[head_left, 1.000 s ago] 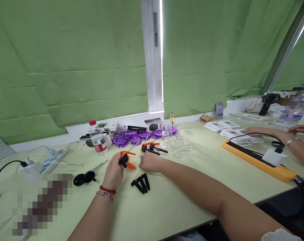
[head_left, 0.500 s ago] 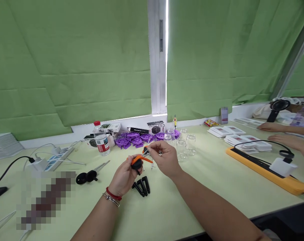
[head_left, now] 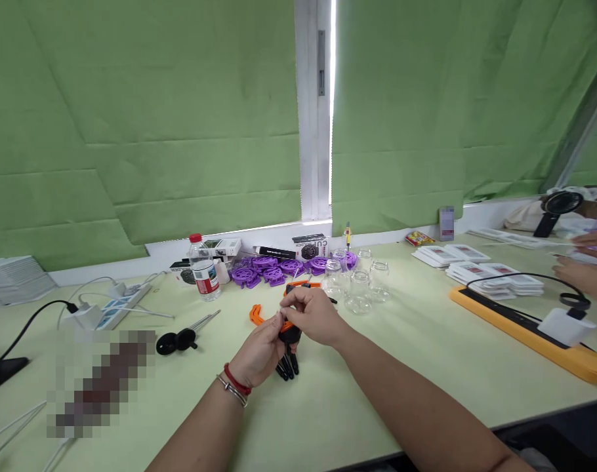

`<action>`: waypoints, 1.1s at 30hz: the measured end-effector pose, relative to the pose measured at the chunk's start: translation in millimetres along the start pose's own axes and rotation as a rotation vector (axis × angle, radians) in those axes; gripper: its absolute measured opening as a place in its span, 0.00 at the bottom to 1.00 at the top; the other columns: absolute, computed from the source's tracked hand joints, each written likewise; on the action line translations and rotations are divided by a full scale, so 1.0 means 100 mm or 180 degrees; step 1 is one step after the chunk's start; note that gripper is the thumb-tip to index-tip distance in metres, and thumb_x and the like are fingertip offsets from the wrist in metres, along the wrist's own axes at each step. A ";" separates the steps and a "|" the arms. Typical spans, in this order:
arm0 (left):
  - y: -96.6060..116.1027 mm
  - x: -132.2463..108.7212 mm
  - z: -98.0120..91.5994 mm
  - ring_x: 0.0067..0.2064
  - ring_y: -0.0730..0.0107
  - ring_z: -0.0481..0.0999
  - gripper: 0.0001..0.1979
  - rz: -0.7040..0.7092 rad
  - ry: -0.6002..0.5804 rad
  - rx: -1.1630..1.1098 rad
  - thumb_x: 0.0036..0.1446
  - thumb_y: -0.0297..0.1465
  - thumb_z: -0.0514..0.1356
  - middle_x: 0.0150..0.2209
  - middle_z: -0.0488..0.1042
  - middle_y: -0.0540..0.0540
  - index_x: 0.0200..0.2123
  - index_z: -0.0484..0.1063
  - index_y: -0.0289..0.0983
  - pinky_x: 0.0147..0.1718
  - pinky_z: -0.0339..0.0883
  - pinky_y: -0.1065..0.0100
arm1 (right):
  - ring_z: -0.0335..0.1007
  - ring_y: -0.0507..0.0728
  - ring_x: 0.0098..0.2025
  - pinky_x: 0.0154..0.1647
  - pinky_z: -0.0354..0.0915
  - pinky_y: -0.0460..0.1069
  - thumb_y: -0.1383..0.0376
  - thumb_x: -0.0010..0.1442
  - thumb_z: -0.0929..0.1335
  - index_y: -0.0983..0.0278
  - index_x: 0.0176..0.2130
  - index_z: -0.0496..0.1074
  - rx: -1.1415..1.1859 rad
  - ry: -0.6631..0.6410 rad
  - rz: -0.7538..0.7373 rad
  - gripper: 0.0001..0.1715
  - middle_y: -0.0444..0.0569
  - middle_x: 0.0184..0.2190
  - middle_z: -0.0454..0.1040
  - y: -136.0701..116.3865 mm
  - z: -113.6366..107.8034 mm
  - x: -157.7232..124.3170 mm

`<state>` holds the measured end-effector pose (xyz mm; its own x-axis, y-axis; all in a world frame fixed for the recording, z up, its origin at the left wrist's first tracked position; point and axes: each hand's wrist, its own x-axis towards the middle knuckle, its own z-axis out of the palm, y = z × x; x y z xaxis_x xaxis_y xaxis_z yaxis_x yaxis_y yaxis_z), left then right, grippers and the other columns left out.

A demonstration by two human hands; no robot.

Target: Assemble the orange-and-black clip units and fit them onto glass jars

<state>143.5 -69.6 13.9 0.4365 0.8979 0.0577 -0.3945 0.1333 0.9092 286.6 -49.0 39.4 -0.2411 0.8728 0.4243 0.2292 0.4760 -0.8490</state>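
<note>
Head view, set against the frame half a second earlier: a co-worker's hands (head_left: pixel 581 274) have moved farther right, away from the stacked white cards (head_left: pixel 493 276). The person's right hand (head_left: pixel 315 317) has drawn its fingertips down and inward, so that it now meets the left hand (head_left: pixel 260 351); the two are together, above the middle of the table. The left hand is clamped on an orange-and-black part (head_left: pixel 290 334). The right thumb and fingertips press in at its upper side; whether they grip a small item cannot be told. An orange curved piece (head_left: pixel 255 314) now shows beside the left fingers; whether it joins the held part is unclear.

Materials, by size: green covering (head_left: pixel 190 111), matte, with creases and horizontal folds. Table (head_left: pixel 318 419), pale yellow-green, smooth. Yellow bar (head_left: pixel 529 341), long casing with a black strip along its top. Purple parts (head_left: pixel 247 276), openwork and ring-shaped, piled near the back. Bottle (head_left: pixel 206 278), transparent, upright, red cap. Jars (head_left: pixel 359 298), clear, round-shouldered, grouped beyond the right hand. Black discs (head_left: pixel 175 342), round, near slim metal rods (head_left: pixel 205 320). Black pegs (head_left: pixel 293 364), narrow, partly hidden beneath the hands
</note>
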 end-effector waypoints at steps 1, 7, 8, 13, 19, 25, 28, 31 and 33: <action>0.01 0.00 0.00 0.29 0.71 0.65 0.17 0.0002 0.0011 -0.0053 0.57 0.43 0.56 0.28 0.67 0.47 0.32 0.71 0.34 0.30 0.61 0.67 | 0.63 0.50 0.20 0.23 0.62 0.46 0.63 0.55 0.65 0.63 0.33 0.72 -0.0040 -0.0187 0.0001 0.07 0.42 0.20 0.67 -0.01 0.01 -0.01; 0.08 0.00 -0.08 0.31 0.71 0.67 0.16 0.0067 0.0092 -0.0202 0.57 0.42 0.57 0.32 0.70 0.46 0.36 0.73 0.35 0.32 0.62 0.67 | 0.62 0.61 0.53 0.55 0.55 0.60 0.68 0.56 0.65 0.59 0.37 0.76 -0.1319 -0.0641 -0.1064 0.10 0.50 0.50 0.70 -0.13 -0.07 -0.11; 0.09 0.01 -0.09 0.32 0.71 0.67 0.15 0.0120 0.0127 -0.0164 0.57 0.41 0.58 0.33 0.71 0.45 0.38 0.73 0.35 0.32 0.63 0.67 | 0.57 0.62 0.57 0.57 0.51 0.62 0.68 0.56 0.65 0.58 0.39 0.75 -0.1476 -0.0597 -0.1187 0.12 0.49 0.54 0.67 -0.14 -0.09 -0.12; 0.22 0.06 -0.19 0.30 0.71 0.70 0.11 0.0295 0.0678 -0.0290 0.57 0.34 0.56 0.30 0.71 0.45 0.35 0.73 0.33 0.33 0.66 0.67 | 0.64 0.59 0.49 0.51 0.59 0.57 0.69 0.57 0.64 0.63 0.39 0.74 -0.1215 -0.0030 -0.1101 0.11 0.53 0.45 0.72 0.00 -0.15 -0.13; 0.31 0.11 -0.29 0.33 0.73 0.72 0.11 0.0428 0.1129 -0.1114 0.58 0.27 0.50 0.31 0.71 0.45 0.30 0.71 0.32 0.46 0.68 0.61 | 0.70 0.54 0.34 0.32 0.66 0.48 0.62 0.54 0.68 0.66 0.44 0.70 0.0358 -0.0445 0.0778 0.17 0.49 0.33 0.74 0.36 0.05 -0.10; 0.16 0.11 -0.24 0.40 0.65 0.73 0.09 0.0360 0.0903 -0.0639 0.57 0.32 0.55 0.36 0.74 0.41 0.36 0.72 0.33 0.40 0.68 0.64 | 0.63 0.47 0.20 0.20 0.61 0.43 0.59 0.54 0.67 0.67 0.33 0.69 0.1389 -0.0633 0.1136 0.12 0.44 0.23 0.71 0.42 0.27 -0.12; 0.17 0.08 -0.25 0.38 0.68 0.73 0.11 0.0307 0.0781 -0.0001 0.54 0.33 0.59 0.41 0.74 0.41 0.39 0.72 0.34 0.36 0.68 0.67 | 0.59 0.46 0.17 0.16 0.56 0.42 0.63 0.56 0.66 0.66 0.28 0.67 0.1071 -0.0529 0.1264 0.09 0.43 0.20 0.70 0.44 0.24 -0.10; 0.21 0.04 -0.27 0.33 0.69 0.74 0.14 0.0009 0.0737 0.0589 0.52 0.36 0.60 0.40 0.74 0.40 0.39 0.71 0.33 0.27 0.66 0.70 | 0.58 0.46 0.16 0.17 0.55 0.42 0.66 0.56 0.65 0.66 0.26 0.67 0.0677 -0.0558 0.1296 0.08 0.43 0.19 0.70 0.50 0.20 -0.07; 0.20 0.04 -0.27 0.27 0.71 0.73 0.18 -0.0135 0.0880 0.0937 0.53 0.44 0.57 0.33 0.73 0.43 0.37 0.69 0.33 0.19 0.61 0.73 | 0.58 0.46 0.17 0.18 0.55 0.43 0.67 0.56 0.64 0.66 0.26 0.67 0.0395 -0.0641 0.1251 0.08 0.43 0.19 0.70 0.54 0.20 -0.07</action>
<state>115.4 -52.1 21.7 0.1975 0.9785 -0.0589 -0.1150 0.0828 0.9899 282.0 -31.4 -15.6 -0.3398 0.9405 0.0031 0.2283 0.0856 -0.9698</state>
